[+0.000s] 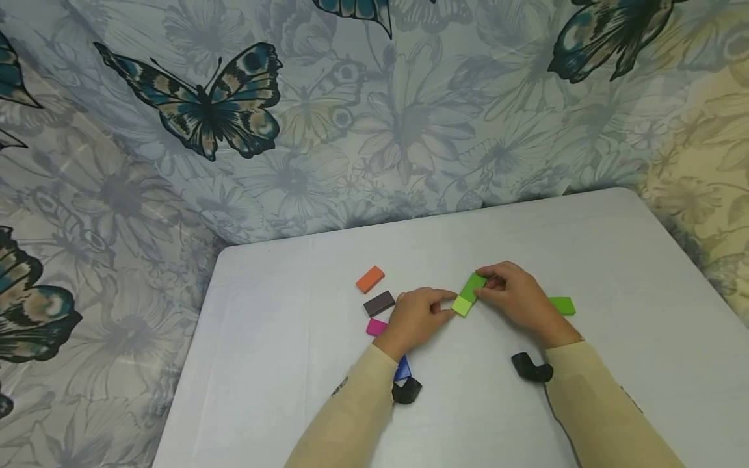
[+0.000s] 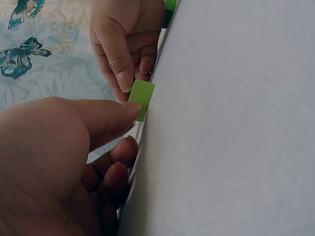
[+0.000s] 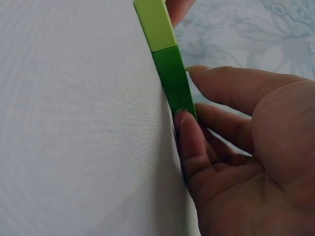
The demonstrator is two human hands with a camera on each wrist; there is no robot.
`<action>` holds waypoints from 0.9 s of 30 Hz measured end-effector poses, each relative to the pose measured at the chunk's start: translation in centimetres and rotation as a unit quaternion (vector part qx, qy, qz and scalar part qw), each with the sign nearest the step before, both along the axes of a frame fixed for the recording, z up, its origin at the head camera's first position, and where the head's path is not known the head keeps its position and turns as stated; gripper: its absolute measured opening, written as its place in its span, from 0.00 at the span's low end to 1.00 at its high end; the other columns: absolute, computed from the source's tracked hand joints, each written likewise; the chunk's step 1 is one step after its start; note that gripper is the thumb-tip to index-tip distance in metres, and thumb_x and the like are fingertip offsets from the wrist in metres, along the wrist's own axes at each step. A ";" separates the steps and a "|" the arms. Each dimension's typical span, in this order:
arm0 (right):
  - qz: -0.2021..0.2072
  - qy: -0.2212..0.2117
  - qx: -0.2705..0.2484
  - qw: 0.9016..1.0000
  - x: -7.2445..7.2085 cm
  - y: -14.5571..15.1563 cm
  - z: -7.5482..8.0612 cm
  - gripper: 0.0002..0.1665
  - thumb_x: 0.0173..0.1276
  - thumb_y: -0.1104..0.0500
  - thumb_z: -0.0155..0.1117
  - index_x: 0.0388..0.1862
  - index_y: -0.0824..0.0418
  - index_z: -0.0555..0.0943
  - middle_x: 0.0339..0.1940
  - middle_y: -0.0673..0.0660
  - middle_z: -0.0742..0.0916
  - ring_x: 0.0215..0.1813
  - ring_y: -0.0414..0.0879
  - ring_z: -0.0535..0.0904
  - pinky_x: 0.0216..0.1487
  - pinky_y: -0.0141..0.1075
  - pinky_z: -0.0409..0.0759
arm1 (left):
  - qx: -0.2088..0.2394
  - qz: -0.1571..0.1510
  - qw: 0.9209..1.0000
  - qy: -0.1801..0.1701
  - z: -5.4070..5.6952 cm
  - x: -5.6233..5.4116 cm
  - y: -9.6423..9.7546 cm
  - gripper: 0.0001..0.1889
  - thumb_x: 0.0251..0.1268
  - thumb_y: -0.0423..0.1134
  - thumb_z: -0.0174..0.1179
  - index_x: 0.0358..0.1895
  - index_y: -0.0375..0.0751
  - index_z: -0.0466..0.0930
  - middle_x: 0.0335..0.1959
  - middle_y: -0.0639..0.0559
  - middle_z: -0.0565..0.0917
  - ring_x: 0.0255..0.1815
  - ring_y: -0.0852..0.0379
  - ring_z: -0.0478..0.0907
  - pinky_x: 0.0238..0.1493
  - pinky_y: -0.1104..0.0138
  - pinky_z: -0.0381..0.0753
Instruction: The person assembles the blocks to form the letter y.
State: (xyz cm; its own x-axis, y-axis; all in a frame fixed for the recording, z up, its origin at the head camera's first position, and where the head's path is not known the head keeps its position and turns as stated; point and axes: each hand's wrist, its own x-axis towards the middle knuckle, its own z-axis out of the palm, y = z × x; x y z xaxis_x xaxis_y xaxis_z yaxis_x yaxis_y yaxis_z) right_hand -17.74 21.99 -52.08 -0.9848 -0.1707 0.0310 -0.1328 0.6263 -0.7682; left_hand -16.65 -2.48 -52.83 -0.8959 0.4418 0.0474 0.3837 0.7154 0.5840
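Observation:
A light green block (image 1: 461, 306) lies end to end with a darker green block (image 1: 473, 286) on the white table, making one slanted strip. My left hand (image 1: 412, 318) pinches the light green block at its near left end with thumb and forefinger; in the left wrist view the thumb rests along its edge. At the far end, the fingers and thumb of my right hand (image 1: 517, 296) grip the darker green block. The right wrist view shows the two blocks (image 3: 172, 73) meeting at a straight seam, close against the tabletop.
Left of the hands lie an orange block (image 1: 370, 279), a dark brown block (image 1: 379, 303), a magenta block (image 1: 376, 327) and a blue block (image 1: 402, 369), the last two partly behind the left arm. Another green block (image 1: 563, 306) sits beyond the right wrist. Butterfly-patterned cloth (image 1: 409, 130) hangs behind the table.

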 end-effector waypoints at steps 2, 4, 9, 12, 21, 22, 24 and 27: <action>-0.001 -0.004 -0.004 1.000 0.0 0.0 0.0 0.23 0.75 0.60 0.77 0.64 0.69 0.86 0.51 0.62 0.85 0.48 0.53 0.81 0.50 0.44 0.79 | -0.002 -0.001 1.000 -0.001 0.0 0.0 0.0 0.18 0.75 0.48 0.74 0.64 0.57 0.91 0.26 0.67 0.75 0.30 0.71 0.71 0.48 0.65 0.70; -0.002 -0.005 -0.005 1.000 0.1 0.0 0.0 0.23 0.75 0.60 0.77 0.64 0.69 0.85 0.51 0.62 0.85 0.48 0.53 0.81 0.49 0.43 0.79 | -0.004 -0.002 1.000 0.000 0.0 0.1 0.0 0.17 0.75 0.48 0.74 0.64 0.57 0.91 0.26 0.66 0.75 0.30 0.70 0.71 0.47 0.65 0.69; -0.006 -0.005 -0.005 1.000 0.0 0.0 0.0 0.24 0.74 0.59 0.77 0.64 0.69 0.85 0.52 0.62 0.85 0.48 0.53 0.82 0.49 0.44 0.79 | -0.002 -0.002 1.000 0.000 0.2 0.1 0.1 0.17 0.74 0.47 0.74 0.63 0.57 0.92 0.26 0.65 0.75 0.29 0.69 0.71 0.45 0.65 0.70; -0.005 -0.007 -0.005 1.000 0.0 0.0 -0.1 0.24 0.75 0.59 0.77 0.64 0.69 0.85 0.52 0.62 0.85 0.48 0.53 0.82 0.50 0.44 0.80 | -0.001 -0.004 1.000 0.003 0.3 0.2 0.1 0.17 0.74 0.46 0.75 0.63 0.56 0.92 0.25 0.65 0.74 0.29 0.69 0.71 0.45 0.65 0.70; 0.000 -0.013 -0.003 1.000 -0.1 0.1 -0.4 0.23 0.75 0.60 0.76 0.65 0.68 0.85 0.52 0.61 0.84 0.48 0.52 0.82 0.50 0.43 0.80 | 0.002 -0.004 1.000 0.010 0.2 0.2 0.0 0.17 0.74 0.47 0.75 0.63 0.56 0.92 0.25 0.65 0.74 0.28 0.69 0.71 0.41 0.66 0.69; 0.000 -0.013 -0.004 1.000 -0.1 0.1 -0.4 0.23 0.75 0.60 0.76 0.65 0.68 0.85 0.51 0.61 0.84 0.48 0.52 0.82 0.50 0.44 0.80 | 0.001 -0.004 1.000 0.009 0.1 0.1 0.0 0.17 0.74 0.47 0.75 0.63 0.56 0.92 0.25 0.66 0.74 0.28 0.70 0.71 0.41 0.66 0.69; 0.000 -0.013 -0.002 1.000 -0.1 0.1 -0.3 0.23 0.75 0.60 0.76 0.64 0.69 0.85 0.51 0.61 0.84 0.48 0.52 0.81 0.50 0.43 0.80 | 0.000 -0.004 1.000 0.007 0.1 0.1 0.0 0.17 0.74 0.47 0.74 0.63 0.56 0.92 0.26 0.66 0.74 0.29 0.69 0.71 0.41 0.66 0.69; 0.000 -0.009 0.001 1.000 0.0 0.0 -0.3 0.23 0.74 0.61 0.77 0.64 0.69 0.85 0.51 0.61 0.84 0.47 0.52 0.82 0.49 0.43 0.80 | 0.000 -0.004 1.000 0.007 0.1 0.1 0.0 0.17 0.74 0.47 0.74 0.63 0.56 0.92 0.26 0.66 0.74 0.29 0.69 0.71 0.42 0.66 0.69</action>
State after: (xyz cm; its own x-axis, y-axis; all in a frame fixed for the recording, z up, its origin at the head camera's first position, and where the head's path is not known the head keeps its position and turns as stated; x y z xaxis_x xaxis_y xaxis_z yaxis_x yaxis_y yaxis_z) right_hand -17.75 22.01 -52.38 -0.9853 -0.1702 0.0128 -0.1184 0.6275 -0.7696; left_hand -16.54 -2.52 -52.74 -0.8916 0.4489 0.0596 0.3971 0.7119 0.5792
